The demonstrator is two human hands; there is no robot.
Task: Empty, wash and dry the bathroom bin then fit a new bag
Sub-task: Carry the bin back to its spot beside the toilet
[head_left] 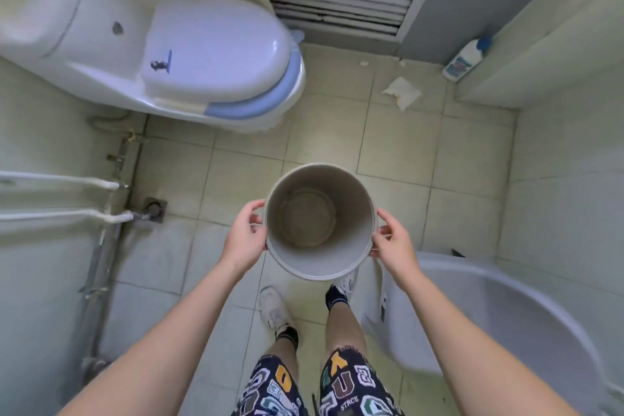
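hands grip bin | toilet ahead | tissue, bottle on floor

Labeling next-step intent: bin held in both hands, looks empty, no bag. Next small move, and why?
Probably swing the bin right, toward the basin, to wash it. It is upright with nothing inside and no liner, so emptying looks done. The left hand and right hand each have a grip on its sides, and the basin sits beside the right forearm.
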